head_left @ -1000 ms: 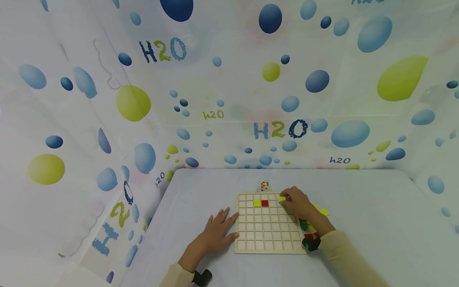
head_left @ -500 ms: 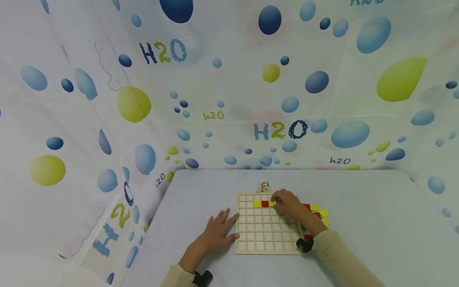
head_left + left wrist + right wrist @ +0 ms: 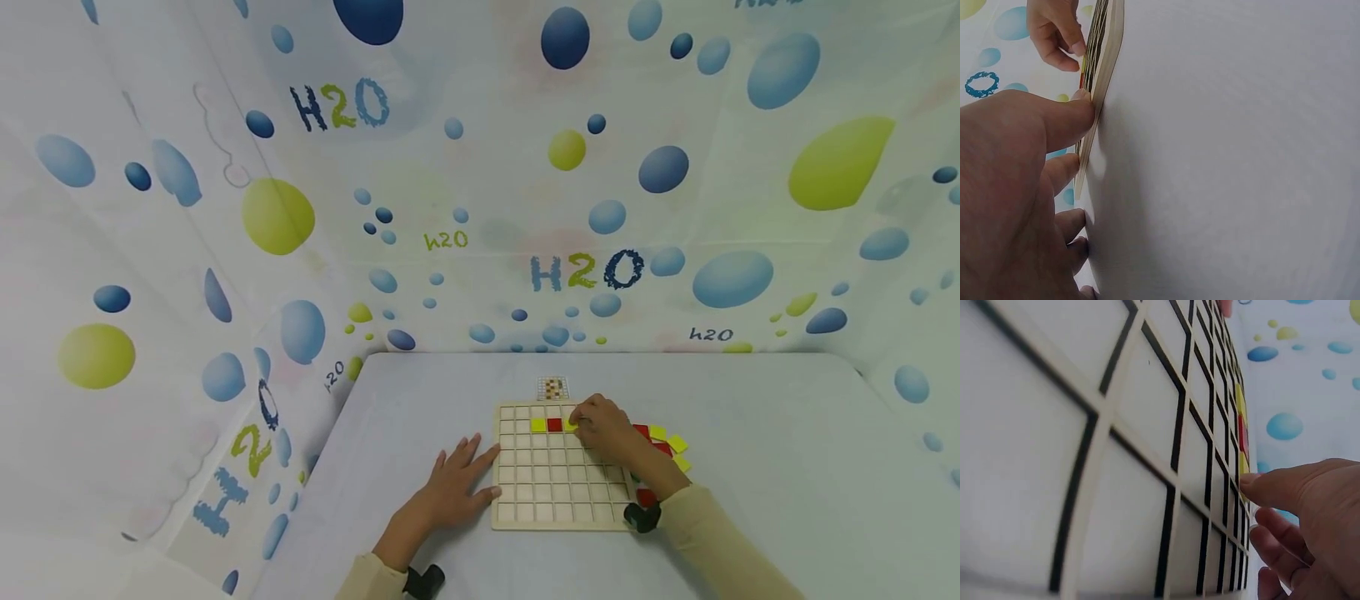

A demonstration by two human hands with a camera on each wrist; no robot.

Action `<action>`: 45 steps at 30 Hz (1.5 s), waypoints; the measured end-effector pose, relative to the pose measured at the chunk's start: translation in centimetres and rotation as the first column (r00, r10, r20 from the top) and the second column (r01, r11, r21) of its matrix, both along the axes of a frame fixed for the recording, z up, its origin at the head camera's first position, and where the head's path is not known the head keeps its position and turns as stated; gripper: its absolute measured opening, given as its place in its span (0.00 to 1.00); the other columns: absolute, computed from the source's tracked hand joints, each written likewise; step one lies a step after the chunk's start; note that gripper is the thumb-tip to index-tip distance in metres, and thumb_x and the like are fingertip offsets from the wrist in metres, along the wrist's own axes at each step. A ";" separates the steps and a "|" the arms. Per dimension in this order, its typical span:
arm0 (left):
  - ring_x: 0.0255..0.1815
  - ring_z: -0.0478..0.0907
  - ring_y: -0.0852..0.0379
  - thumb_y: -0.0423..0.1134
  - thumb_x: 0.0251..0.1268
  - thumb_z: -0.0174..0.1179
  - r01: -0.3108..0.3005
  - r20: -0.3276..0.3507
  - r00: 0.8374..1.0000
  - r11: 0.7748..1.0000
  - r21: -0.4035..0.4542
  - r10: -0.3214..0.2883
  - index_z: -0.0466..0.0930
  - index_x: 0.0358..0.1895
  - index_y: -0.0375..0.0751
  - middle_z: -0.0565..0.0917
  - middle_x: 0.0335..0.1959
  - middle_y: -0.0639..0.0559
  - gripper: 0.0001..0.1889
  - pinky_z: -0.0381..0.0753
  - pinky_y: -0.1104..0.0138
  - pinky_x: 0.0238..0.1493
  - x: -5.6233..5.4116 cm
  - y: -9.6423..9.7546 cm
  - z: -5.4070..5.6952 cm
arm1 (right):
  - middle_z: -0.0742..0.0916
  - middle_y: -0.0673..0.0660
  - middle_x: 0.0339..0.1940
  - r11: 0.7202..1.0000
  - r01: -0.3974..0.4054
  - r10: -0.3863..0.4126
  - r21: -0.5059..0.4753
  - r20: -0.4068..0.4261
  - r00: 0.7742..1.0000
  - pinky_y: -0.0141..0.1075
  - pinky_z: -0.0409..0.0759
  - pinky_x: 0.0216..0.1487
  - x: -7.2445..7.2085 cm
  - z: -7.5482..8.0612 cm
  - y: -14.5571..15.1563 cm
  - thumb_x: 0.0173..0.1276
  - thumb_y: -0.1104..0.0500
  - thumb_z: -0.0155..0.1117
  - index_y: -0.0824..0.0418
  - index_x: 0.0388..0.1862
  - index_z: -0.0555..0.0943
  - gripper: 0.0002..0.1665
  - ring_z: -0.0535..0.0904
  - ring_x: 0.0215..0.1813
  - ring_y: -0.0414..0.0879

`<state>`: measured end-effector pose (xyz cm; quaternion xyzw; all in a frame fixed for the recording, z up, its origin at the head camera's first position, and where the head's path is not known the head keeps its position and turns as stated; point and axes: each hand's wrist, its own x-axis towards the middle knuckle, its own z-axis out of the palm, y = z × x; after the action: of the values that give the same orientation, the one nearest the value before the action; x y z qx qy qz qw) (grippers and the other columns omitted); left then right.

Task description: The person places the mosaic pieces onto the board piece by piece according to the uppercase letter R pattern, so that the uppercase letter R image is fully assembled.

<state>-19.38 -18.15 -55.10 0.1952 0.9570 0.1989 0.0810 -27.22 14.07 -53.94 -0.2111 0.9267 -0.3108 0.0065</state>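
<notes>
A wooden grid board (image 3: 555,479) lies on the white table. In one of its upper rows sit a yellow tile (image 3: 538,425), a red tile (image 3: 554,425) and a second yellow tile (image 3: 569,425), side by side. My right hand (image 3: 606,432) is at that second yellow tile, fingers bent and the thumb (image 3: 1263,485) touching it in the right wrist view. The hand hides part of the tile in the head view. My left hand (image 3: 453,487) rests with spread fingers against the board's left edge; its thumb (image 3: 1072,122) touches the rim in the left wrist view.
Right of the board lies a loose pile of tiles, with yellow tiles (image 3: 678,443) and red tiles (image 3: 641,432), partly behind the right forearm. A small pattern card (image 3: 552,388) lies beyond the board's far edge. A printed curtain (image 3: 495,167) stands behind the table.
My right hand has moved left across the board with the yellow tile, from near the right side to the cell beside the red tile. The left hand stays put.
</notes>
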 end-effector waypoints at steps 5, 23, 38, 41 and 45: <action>0.86 0.52 0.35 0.61 0.78 0.56 0.002 -0.004 1.000 1.000 -0.006 -0.002 0.63 0.83 0.54 0.57 0.86 0.39 0.36 0.49 0.31 0.80 0.0 0.1 0.0 | 0.82 0.64 0.56 0.995 0.097 -0.096 -0.012 0.061 0.994 0.61 0.77 0.58 0.4 0.2 2.4 0.75 0.60 0.69 0.61 0.54 0.83 0.12 0.79 0.56 0.60; 0.87 0.50 0.34 0.60 0.79 0.56 -0.005 0.026 1.000 1.000 0.006 0.004 0.62 0.84 0.54 0.55 0.86 0.39 0.36 0.47 0.31 0.80 0.3 0.2 0.7 | 0.83 0.65 0.54 0.968 0.224 -0.242 0.113 0.184 0.953 0.60 0.79 0.63 -0.8 0.2 7.7 0.75 0.57 0.67 0.64 0.59 0.81 0.18 0.79 0.56 0.60; 0.86 0.52 0.33 0.60 0.78 0.57 0.006 0.004 1.000 1.000 0.009 -0.006 0.62 0.83 0.52 0.56 0.86 0.37 0.37 0.48 0.30 0.79 0.3 0.2 1.0 | 0.81 0.66 0.54 0.976 0.211 -0.216 0.048 0.213 0.953 0.59 0.79 0.66 -1.0 -0.2 7.8 0.76 0.61 0.67 0.68 0.63 0.78 0.20 0.79 0.56 0.59; 0.86 0.52 0.34 0.60 0.78 0.57 0.007 0.001 1.000 1.000 -0.001 -0.007 0.63 0.83 0.52 0.57 0.86 0.37 0.36 0.49 0.30 0.79 0.3 0.1 0.9 | 0.81 0.65 0.54 0.976 0.215 -0.218 0.037 0.219 0.951 0.58 0.79 0.66 -1.0 -0.7 7.7 0.77 0.62 0.66 0.68 0.62 0.78 0.19 0.78 0.55 0.58; 0.86 0.52 0.34 0.61 0.78 0.56 0.007 -0.003 1.000 1.000 -0.009 -0.007 0.63 0.83 0.53 0.57 0.86 0.38 0.36 0.50 0.30 0.79 0.3 0.1 0.6 | 0.81 0.65 0.53 0.974 0.222 -0.227 0.049 0.224 0.948 0.59 0.79 0.64 -0.8 -0.9 7.6 0.77 0.62 0.66 0.68 0.63 0.78 0.20 0.77 0.53 0.57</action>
<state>-19.09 -18.03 -54.51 0.1983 0.9573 0.1941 0.0810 -28.04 21.65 -54.88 -0.0671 0.9414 -0.3209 0.0797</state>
